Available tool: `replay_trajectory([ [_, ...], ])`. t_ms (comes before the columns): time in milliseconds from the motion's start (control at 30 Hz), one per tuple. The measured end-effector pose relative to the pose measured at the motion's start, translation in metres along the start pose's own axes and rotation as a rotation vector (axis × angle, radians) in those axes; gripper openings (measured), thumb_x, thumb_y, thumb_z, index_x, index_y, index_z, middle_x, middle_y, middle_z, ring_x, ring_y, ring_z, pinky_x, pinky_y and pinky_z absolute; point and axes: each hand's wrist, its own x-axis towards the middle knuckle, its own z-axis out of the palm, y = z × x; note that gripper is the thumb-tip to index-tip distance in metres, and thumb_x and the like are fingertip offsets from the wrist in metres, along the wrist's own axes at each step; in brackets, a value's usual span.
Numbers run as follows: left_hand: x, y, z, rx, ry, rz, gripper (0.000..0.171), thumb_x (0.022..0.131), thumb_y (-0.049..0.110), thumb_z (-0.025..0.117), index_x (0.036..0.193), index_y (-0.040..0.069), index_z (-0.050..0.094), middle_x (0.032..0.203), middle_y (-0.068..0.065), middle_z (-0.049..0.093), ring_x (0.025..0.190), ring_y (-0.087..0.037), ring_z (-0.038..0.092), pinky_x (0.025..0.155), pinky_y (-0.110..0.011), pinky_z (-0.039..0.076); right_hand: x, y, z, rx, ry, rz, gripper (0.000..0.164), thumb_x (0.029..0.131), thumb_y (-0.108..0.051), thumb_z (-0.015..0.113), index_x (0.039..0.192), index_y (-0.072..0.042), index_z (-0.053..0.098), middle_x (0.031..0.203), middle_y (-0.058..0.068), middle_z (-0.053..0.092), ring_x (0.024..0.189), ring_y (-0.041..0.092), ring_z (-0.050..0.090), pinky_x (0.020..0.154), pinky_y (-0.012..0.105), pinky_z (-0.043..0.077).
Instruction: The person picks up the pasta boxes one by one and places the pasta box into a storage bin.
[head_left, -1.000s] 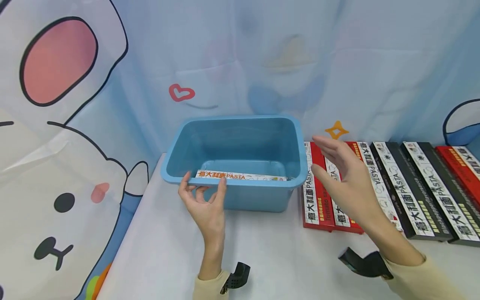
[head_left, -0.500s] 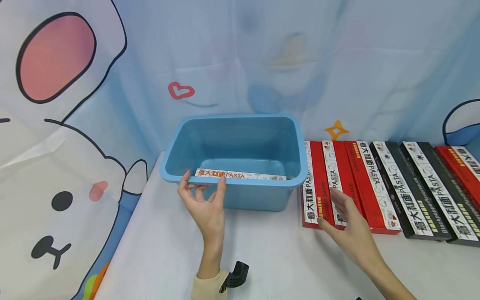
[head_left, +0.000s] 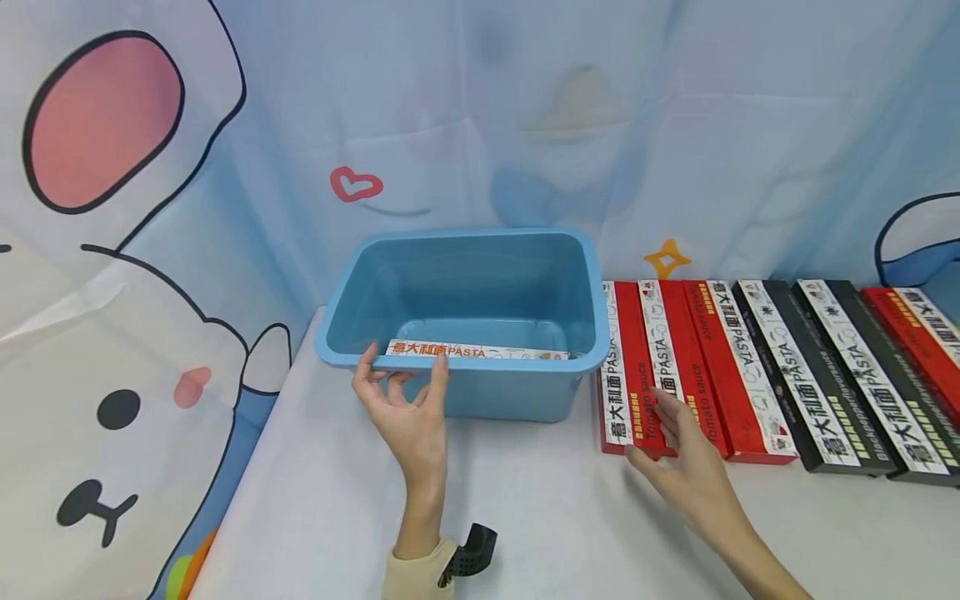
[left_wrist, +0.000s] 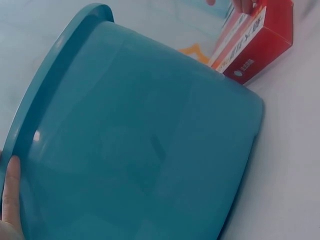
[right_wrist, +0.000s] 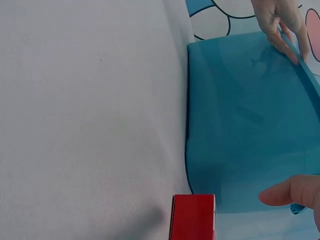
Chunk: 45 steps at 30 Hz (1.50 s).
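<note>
In the head view my left hand (head_left: pixel 411 421) grips the front rim of a blue plastic bin (head_left: pixel 517 393), its fingers and thumb at the rim's left half. Inside the bin, along the front wall, lies a pasta box (head_left: pixel 480 352) with a white label. To the right, my right hand (head_left: pixel 693 471) hovers over the near ends of the leftmost red pasta boxes (head_left: pixel 630 333), fingers bent and thumb spread apart. The right wrist view shows that thumb (right_wrist: pixel 287 192) away from a red box end (right_wrist: pixel 192 217). Whether the other fingertips touch a box cannot be told.
Right of the first red boxes lie another red pasta box (head_left: pixel 738 375), black pasta boxes (head_left: pixel 806 375) and a further red box (head_left: pixel 915 325) at the right edge. All rest on a white tablecloth (head_left: pixel 540 508). A printed blue curtain (head_left: pixel 465 108) hangs behind.
My right hand has come down and toward me from beside the bin's right rim to the near ends of the red boxes. My left hand has stayed on the rim.
</note>
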Motion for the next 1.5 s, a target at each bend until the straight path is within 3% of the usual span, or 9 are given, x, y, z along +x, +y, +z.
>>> replay_trajectory([
  [400,-0.002,-0.001,0.000,0.004,0.001,-0.001,0.079,0.087,-0.006,0.078,0.150,-0.002,0.031,0.116,-0.016,0.042,0.100,-0.024,0.056,0.075,-0.029,0.065,0.004,-0.003,0.002,0.034,0.013,0.013,0.086,0.092,-0.001,0.076,0.158,0.009,0.023,0.159,0.034,0.032,0.146,0.056,0.034,0.108,0.054,0.040],
  [733,-0.002,-0.001,0.000,-0.003,0.005,0.000,0.079,0.087,-0.007,0.078,0.150,-0.001,0.032,0.113,-0.009,0.043,0.098,-0.023,0.056,0.076,-0.033,0.066,0.019,-0.003,0.009,-0.055,0.030,0.010,0.091,0.088,-0.007,0.081,0.157,0.009,0.026,0.152,0.034,0.039,0.140,0.054,0.039,0.108,0.068,0.047],
  [1033,-0.002,-0.002,0.000,-0.024,0.001,-0.004,0.079,0.087,-0.007,0.078,0.150,-0.003,0.030,0.115,-0.010,0.044,0.098,-0.022,0.057,0.077,-0.037,0.067,0.021,0.003,0.019,-0.112,0.069,-0.087,0.099,0.077,-0.005,0.091,0.154,0.008,0.029,0.149,0.032,0.039,0.135,0.050,0.038,0.107,0.070,0.046],
  [1367,-0.003,-0.002,0.000,-0.041,0.001,0.002,0.078,0.087,-0.008,0.077,0.150,-0.002,0.031,0.113,-0.010,0.045,0.097,-0.023,0.058,0.077,-0.038,0.067,0.028,0.002,0.025,-0.162,0.073,-0.054,0.098,0.080,-0.015,0.090,0.154,0.010,0.029,0.154,0.033,0.033,0.143,0.052,0.030,0.116,0.072,0.035],
  [1500,-0.003,-0.002,0.001,-0.045,0.007,-0.001,0.077,0.087,-0.008,0.077,0.149,0.000,0.033,0.113,-0.010,0.045,0.098,-0.023,0.058,0.077,-0.038,0.067,0.030,0.000,0.025,-0.166,0.084,-0.051,0.094,0.082,-0.012,0.087,0.154,0.010,0.030,0.157,0.035,0.029,0.146,0.054,0.026,0.117,0.074,0.032],
])
